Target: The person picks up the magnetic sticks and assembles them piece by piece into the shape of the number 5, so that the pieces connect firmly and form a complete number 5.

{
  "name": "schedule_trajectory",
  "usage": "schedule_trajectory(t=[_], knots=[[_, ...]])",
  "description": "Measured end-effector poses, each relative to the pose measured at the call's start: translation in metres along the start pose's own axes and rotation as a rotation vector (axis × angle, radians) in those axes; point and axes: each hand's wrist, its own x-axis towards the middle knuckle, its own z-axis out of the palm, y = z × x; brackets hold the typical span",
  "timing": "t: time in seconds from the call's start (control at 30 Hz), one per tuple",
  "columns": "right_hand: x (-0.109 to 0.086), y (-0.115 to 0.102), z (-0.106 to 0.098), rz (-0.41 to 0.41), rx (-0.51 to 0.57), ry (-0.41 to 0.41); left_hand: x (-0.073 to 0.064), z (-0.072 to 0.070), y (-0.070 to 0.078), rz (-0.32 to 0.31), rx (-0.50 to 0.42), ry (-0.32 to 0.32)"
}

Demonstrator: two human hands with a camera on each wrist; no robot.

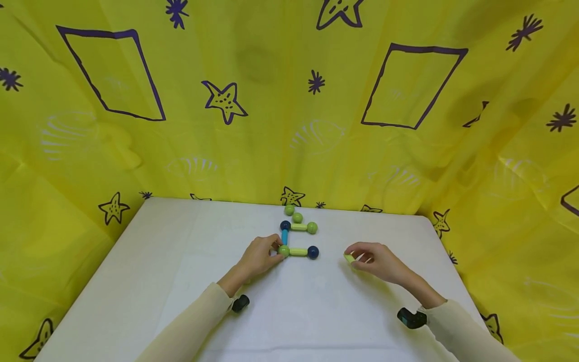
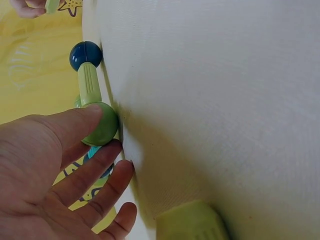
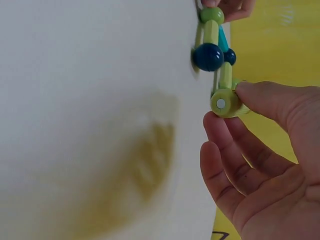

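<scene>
The left hand (image 1: 261, 255) pinched a green ball (image 1: 283, 251) while the right hand (image 1: 379, 260), well apart, pinched a rod (image 1: 349, 258) above the counter (image 1: 135, 281)

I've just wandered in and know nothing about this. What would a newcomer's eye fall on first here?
Probably the bright yellow backdrop with dark star drawings, rising around the white table. Next, the bracket of balls and rods on the table, its green corner ball pinched by the left hand. Right of it, the right hand holds a separate light-green rod.
</scene>
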Motion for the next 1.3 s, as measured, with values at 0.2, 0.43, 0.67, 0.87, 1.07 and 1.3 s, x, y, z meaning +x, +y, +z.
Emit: schedule_trajectory(t=[0.2,0.43,0.67,0.87,1.07,1.3], knots=[[0.009,0.002,0.022,0.034,0.051,-0.015,0.001,0.001,-0.002,0.005,0.0,-0.001],[0.018,0.0,0.046,0.059,0.095,-0.023,0.002,0.001,-0.002,0.008,0.006,-0.007],[0.025,-0.004,0.064,0.081,0.142,0.01,0.002,0.001,-0.002,0.0,0.002,-0.003],[0.033,-0.009,0.078,0.115,0.145,0.065,0.002,0.001,-0.002,0.005,0.004,-0.005],[0.038,-0.016,0.084,0.195,0.191,0.09,0.002,0.0,-0.001,-0.002,0.002,-0.011],[0.042,-0.019,0.088,0.263,0.208,0.103,0.002,-0.002,-0.001,0.009,-0.009,-0.021]])
